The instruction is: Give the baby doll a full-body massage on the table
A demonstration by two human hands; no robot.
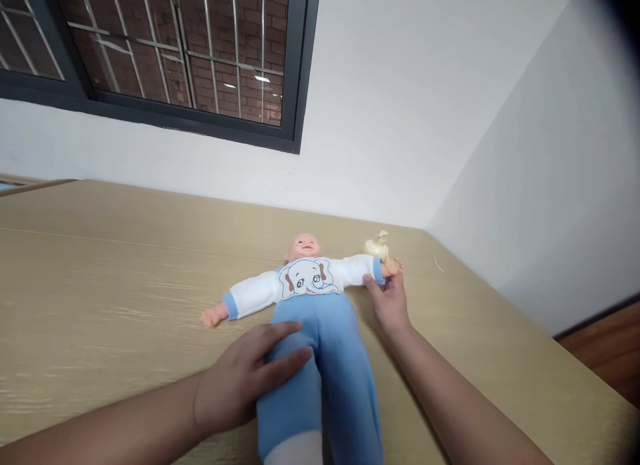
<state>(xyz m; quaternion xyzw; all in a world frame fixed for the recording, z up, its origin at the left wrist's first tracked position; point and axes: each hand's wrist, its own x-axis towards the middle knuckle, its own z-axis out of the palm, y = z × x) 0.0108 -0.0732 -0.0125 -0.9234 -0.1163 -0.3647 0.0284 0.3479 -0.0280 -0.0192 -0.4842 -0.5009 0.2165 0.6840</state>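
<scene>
A baby doll lies on its back with its arms stretched out, its head toward the wall. It wears a white top with an elephant face on the chest and light blue trousers. My left hand rests over the trouser leg on the left, thumb and fingers apart. At the doll's blue cuff on the right, my right hand has its fingers closed around the wrist. Just behind that small hand sits a shiny cream-coloured object with a knobbed top; its kind is unclear.
The doll lies on a wide light wood-coloured surface that meets a white wall. A dark-framed window with metal bars is above. A thin pale strand lies at the right, and brown wood shows beyond the right edge.
</scene>
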